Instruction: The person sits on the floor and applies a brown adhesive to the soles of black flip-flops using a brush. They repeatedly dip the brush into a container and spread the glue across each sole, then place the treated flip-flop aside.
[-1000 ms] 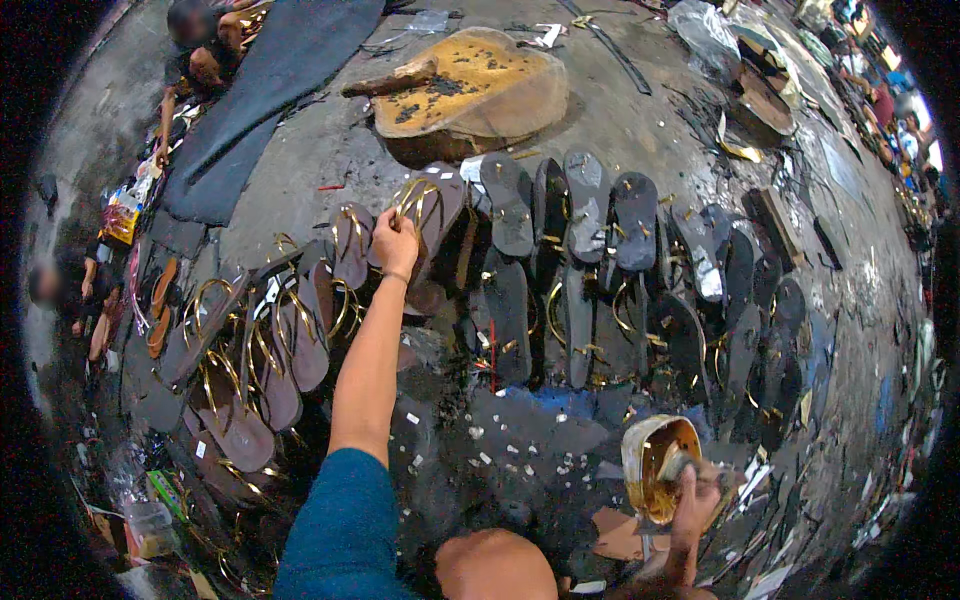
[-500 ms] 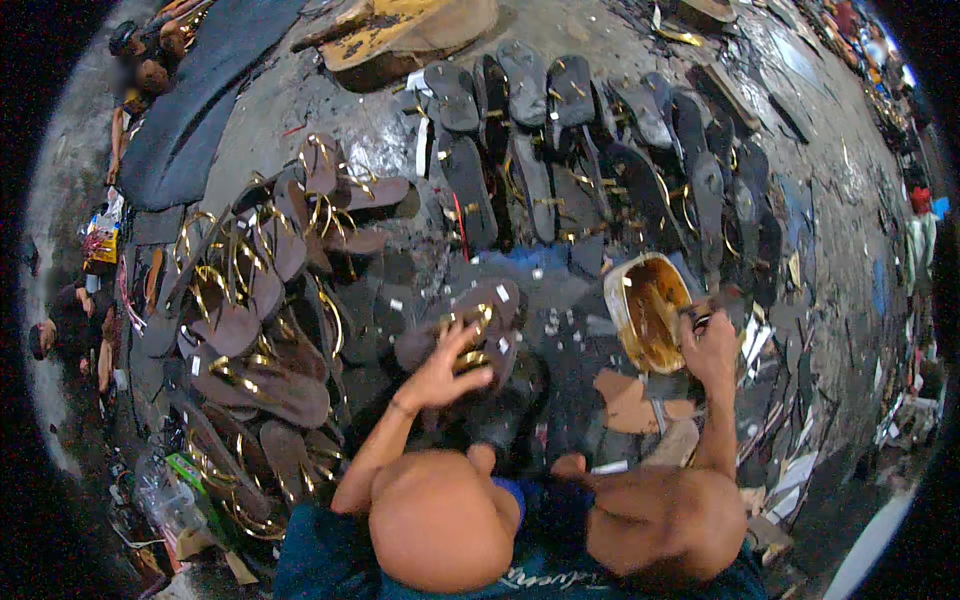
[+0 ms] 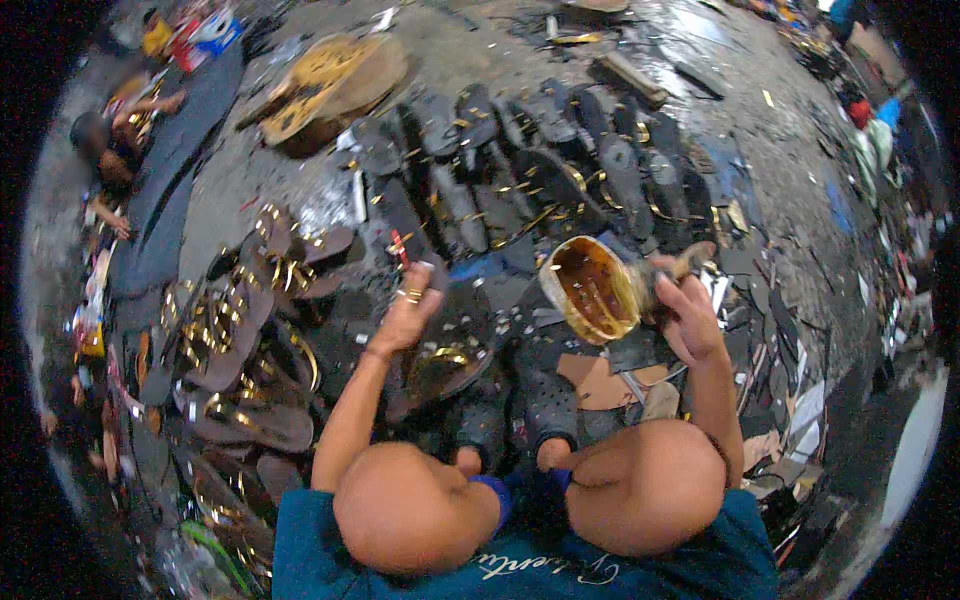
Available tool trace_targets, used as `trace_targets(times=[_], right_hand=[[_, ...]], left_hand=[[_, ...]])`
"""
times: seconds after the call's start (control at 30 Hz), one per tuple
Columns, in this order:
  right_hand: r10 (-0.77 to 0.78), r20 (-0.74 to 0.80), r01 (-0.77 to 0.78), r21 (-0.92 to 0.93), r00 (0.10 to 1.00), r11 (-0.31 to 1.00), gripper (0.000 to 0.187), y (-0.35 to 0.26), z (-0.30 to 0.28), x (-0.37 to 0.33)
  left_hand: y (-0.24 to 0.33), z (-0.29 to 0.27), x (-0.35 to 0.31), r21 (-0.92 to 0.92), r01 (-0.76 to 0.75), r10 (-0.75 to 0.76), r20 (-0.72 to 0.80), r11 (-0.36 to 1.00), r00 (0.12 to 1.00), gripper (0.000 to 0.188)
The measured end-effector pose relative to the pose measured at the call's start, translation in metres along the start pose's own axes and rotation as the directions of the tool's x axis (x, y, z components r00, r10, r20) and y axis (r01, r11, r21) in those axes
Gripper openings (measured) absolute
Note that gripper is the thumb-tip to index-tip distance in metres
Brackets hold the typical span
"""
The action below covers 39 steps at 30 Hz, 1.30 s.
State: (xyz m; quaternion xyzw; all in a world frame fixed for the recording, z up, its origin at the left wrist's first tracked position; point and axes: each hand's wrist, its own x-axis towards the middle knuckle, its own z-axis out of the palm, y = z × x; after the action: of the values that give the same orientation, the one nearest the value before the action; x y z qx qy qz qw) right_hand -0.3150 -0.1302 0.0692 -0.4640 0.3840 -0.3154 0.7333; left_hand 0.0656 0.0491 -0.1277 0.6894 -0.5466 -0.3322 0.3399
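My left hand [image 3: 408, 318] is raised over the ground ahead of my left knee, its fingers closed. A pale bit and a gold glint show at the fingertips; what they hold is unclear. Just below it lies a dark sandal [image 3: 425, 388] with gold straps. My right hand [image 3: 690, 322] is closed on what looks like a brush [image 3: 688, 262], beside the rim of a yellowish tub [image 3: 547, 282]. Brown, sticky-looking stuff coats the tub's inside. Motion blurs the brush's lower end.
A heap of brown gold-strapped sandals [image 3: 260, 415] lies at left. Rows of dark sandals [image 3: 610, 165] stretch across the far side. Tan scraps [image 3: 600, 382] lie below the tub. Another person [image 3: 100, 150] sits at far left beside a black sheet [image 3: 180, 190].
My left hand has lifted off the sandal straps and moved farther away, its fingers now closed. The brush stays in my right hand near the tub. The whole view has shifted.
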Motion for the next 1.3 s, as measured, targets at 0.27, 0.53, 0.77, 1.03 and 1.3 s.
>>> trace_targets(times=[0.27, 0.53, 0.77, 1.03, 1.3], right_hand=[[-0.105, 0.040, 0.093, 0.241, 0.994, 0.966, 0.026, -0.015, 0.104, 0.064], [-0.667, 0.192, 0.649, -0.527, 0.720, 0.549, 0.021, 0.032, 0.150, 0.073], [-0.624, 0.265, 0.664, -0.463, 0.735, 0.587, 0.016, 0.032, 0.146, 0.073], [-0.728, 0.135, 0.688, -0.477, 0.672, 0.547, 0.022, 0.038, 0.146, 0.076], [0.253, 0.143, -0.290, 0.401, 0.957, 0.869, 0.028, 0.055, 0.125, 0.053]], left_hand=[[0.145, -0.059, 0.010, -0.868, -0.035, -0.520, -0.329, 0.496, 0.788, 0.045], [0.175, 0.008, 0.003, -0.997, -0.029, -0.318, -0.005, -0.071, 0.948, 0.050], [0.175, 0.020, 0.008, -0.974, 0.048, -0.416, -0.051, 0.222, 0.908, 0.053], [0.175, 0.028, 0.005, -0.947, -0.078, -0.424, -0.212, 0.311, 0.881, 0.046], [0.163, 0.000, -0.016, -0.954, 0.287, -0.541, 0.285, -0.081, 0.792, 0.065]])
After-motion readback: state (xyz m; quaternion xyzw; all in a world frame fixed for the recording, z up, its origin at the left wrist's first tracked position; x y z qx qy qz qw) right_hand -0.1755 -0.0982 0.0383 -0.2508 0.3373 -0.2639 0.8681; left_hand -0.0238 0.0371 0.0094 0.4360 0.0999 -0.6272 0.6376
